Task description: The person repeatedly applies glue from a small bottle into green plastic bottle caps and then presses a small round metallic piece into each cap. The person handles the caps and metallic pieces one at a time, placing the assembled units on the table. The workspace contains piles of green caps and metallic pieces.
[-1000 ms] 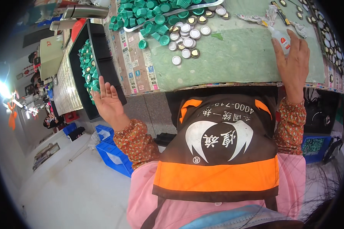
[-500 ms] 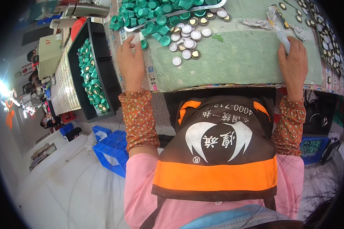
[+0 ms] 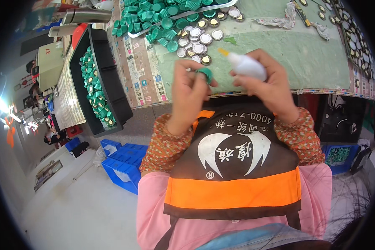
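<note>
In front of my apron, at the near edge of the table, my left hand pinches a green fluted cup between thumb and fingers. My right hand is wrapped round a white squeeze bottle, whose yellow nozzle tip points left toward the cup, a short gap apart from it. Just beyond my left hand lie loose round caps with crimped rims, some white inside and some with a pale yellowish piece. Past them, green fluted cups are heaped on and around a metal tray.
A black bin with more green cups stands at the left. Crumpled tissue and a black-and-yellow tube lie at the far right, near a tray of caps. Blue crates sit on the floor at the left.
My left hand has moved right from the cup pile and now holds a green cup. My right hand has brought the white bottle left from the table's right side, tipping its nozzle toward the cup.
</note>
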The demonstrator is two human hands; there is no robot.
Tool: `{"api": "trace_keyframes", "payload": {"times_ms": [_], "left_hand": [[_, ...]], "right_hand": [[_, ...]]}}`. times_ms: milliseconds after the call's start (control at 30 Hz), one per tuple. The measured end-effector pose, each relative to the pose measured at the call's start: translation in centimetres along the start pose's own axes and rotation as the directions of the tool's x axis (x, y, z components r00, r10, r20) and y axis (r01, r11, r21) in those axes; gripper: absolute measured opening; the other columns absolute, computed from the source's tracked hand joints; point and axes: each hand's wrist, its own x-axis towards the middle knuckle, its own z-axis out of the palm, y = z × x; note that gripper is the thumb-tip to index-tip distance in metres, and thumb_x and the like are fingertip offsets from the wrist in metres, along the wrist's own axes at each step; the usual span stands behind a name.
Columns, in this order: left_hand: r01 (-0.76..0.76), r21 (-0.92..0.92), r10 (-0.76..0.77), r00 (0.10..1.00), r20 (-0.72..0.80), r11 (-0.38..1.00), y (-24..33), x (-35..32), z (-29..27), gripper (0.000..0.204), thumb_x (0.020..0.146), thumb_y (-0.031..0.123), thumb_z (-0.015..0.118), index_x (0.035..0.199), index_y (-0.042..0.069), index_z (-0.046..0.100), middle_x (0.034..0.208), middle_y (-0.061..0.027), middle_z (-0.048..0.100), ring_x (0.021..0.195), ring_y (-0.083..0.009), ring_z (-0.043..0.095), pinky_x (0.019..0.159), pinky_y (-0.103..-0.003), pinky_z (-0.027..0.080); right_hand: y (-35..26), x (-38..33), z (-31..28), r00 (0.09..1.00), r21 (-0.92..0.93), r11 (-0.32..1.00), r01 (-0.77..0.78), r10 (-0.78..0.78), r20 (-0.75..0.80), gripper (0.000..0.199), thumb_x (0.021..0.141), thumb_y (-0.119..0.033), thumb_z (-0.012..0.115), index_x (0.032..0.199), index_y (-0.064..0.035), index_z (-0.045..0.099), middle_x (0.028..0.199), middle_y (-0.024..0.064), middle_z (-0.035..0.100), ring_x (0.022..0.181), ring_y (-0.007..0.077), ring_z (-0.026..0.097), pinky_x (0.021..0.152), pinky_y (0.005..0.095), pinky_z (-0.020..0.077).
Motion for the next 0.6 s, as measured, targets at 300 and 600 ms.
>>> {"api": "trace_keyframes", "payload": {"times_ms": [300, 600], "left_hand": [[0.229, -0.282, -0.186, 0.968, 0.171, 0.932, -0.1, -1.8, 1.8, 0.019, 0.106, 0.007, 0.046, 0.126, 0.008, 0.044, 0.091, -0.0072, 0.066, 0.066, -0.0066, 0.061, 0.056, -0.021, 0.053], [0.284, -0.387, -0.179, 0.941, 0.286, 0.877, -1.6, -2.6, 1.3, 0.027, 0.107, 0.014, 0.048, 0.134, 0.010, 0.043, 0.099, -0.0098, 0.064, 0.082, -0.0134, 0.068, 0.068, -0.028, 0.061]], "right_hand": [[0.8, -0.1, 2.2, 0.994, -0.143, 0.985, 0.099, -0.104, -0.025, 0.030, 0.083, -0.015, 0.076, 0.102, -0.0024, 0.056, 0.090, 0.0093, 0.065, 0.084, 0.0137, 0.063, 0.074, 0.0315, 0.0513], [0.3, -0.1, 2.1, 0.986, -0.276, 0.947, 0.165, -0.160, 0.042, 0.034, 0.084, -0.014, 0.076, 0.103, -0.0024, 0.050, 0.083, 0.0109, 0.064, 0.075, 0.0181, 0.069, 0.066, 0.0355, 0.0543]]}}
